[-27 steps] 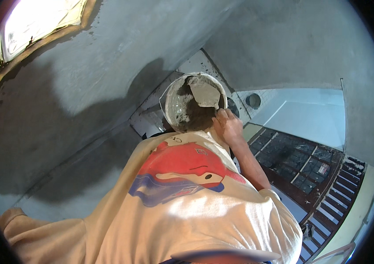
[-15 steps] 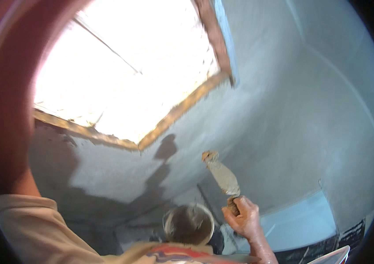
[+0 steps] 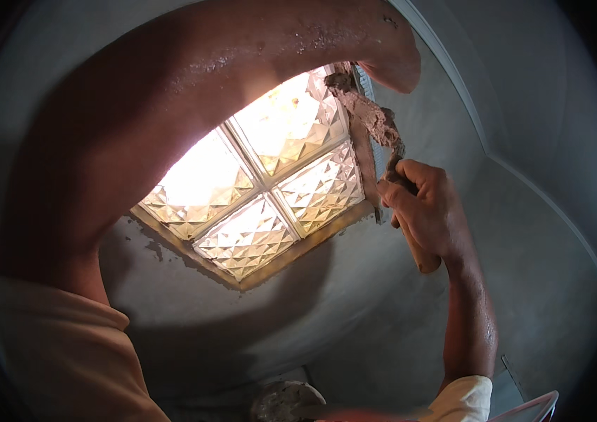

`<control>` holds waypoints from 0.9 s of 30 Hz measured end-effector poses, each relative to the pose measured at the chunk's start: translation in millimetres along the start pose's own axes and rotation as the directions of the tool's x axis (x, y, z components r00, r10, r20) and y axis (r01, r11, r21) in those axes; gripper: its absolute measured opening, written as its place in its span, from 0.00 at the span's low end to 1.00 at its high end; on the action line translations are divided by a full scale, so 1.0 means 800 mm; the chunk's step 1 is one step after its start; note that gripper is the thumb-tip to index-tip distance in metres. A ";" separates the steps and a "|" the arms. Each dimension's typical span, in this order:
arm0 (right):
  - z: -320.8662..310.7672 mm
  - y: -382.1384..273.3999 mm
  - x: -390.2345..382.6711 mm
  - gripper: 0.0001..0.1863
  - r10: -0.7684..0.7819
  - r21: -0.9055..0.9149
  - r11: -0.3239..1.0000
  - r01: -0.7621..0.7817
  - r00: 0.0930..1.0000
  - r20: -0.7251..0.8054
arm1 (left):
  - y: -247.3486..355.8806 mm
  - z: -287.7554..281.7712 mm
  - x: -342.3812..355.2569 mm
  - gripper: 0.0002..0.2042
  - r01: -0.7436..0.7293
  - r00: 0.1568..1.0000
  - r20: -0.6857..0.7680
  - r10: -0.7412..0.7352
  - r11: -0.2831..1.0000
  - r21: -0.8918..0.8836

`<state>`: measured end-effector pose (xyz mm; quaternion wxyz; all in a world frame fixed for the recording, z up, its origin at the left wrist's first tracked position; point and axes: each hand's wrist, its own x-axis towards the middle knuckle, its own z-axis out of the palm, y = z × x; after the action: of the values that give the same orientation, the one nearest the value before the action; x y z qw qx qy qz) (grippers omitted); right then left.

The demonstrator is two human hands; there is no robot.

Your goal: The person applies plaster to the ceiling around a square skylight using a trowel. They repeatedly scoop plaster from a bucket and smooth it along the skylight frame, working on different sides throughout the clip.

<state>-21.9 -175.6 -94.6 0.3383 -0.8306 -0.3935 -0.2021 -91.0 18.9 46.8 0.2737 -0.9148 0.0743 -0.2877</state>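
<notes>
My right hand [image 3: 425, 211] grips the wooden handle of a trowel [image 3: 372, 119]. Its blade carries brownish mortar and lies against the right edge of a glass-block window [image 3: 263, 190] of four square blocks, set in a grey plastered wall. My left arm [image 3: 172, 91] arches over the window from the lower left. It ends close to the trowel's tip, and I cannot make out that hand's fingers. A band of fresh mortar [image 3: 291, 257] runs along the window's lower edge.
The rim of a mortar-smeared bucket [image 3: 284, 404] shows at the bottom edge, below the window. A pinkish curved rim [image 3: 534, 408] sits at the lower right. Grey plastered wall [image 3: 523, 211] fills the right side, with a corner line running down it.
The view has swung up from the bucket to the window. My right hand lifted the mortar-loaded trowel from the bucket to the window's right edge, and my left arm rose across the top.
</notes>
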 end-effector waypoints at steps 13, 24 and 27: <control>0.002 0.001 0.015 0.13 0.130 0.167 0.979 -0.120 0.991 -0.045 | 0.008 0.018 0.016 0.15 0.019 1.000 -0.010 -0.017 0.981 0.191; 0.063 0.043 -0.037 0.15 -0.013 0.130 0.991 0.034 0.987 -0.158 | 0.010 0.017 0.006 0.15 0.027 1.000 -0.009 -0.026 0.986 0.166; 0.081 0.037 -0.016 0.17 -0.016 0.078 0.997 0.028 0.988 -0.156 | 0.011 0.018 0.005 0.15 0.054 0.999 0.002 -0.055 0.988 0.142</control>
<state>-2.0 -149.2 -158.8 0.3985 -0.7938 -0.3829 -0.2538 -79.3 17.2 34.4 0.3304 -0.8954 0.0280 -0.2971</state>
